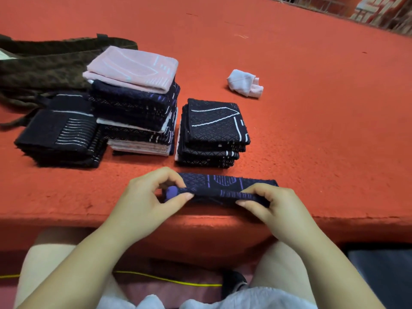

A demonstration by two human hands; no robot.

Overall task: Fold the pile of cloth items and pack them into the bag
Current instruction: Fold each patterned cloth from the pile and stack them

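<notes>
both hands — left hand and right hand — pinch the near edge of the dark purple-patterned cloth at the table's near edge, which would fold best with corners matched before creasing — the bag lies far left.

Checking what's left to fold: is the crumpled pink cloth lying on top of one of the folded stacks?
No, the crumpled pink cloth lies by itself on the red table, apart from the nearest folded stack.
</notes>
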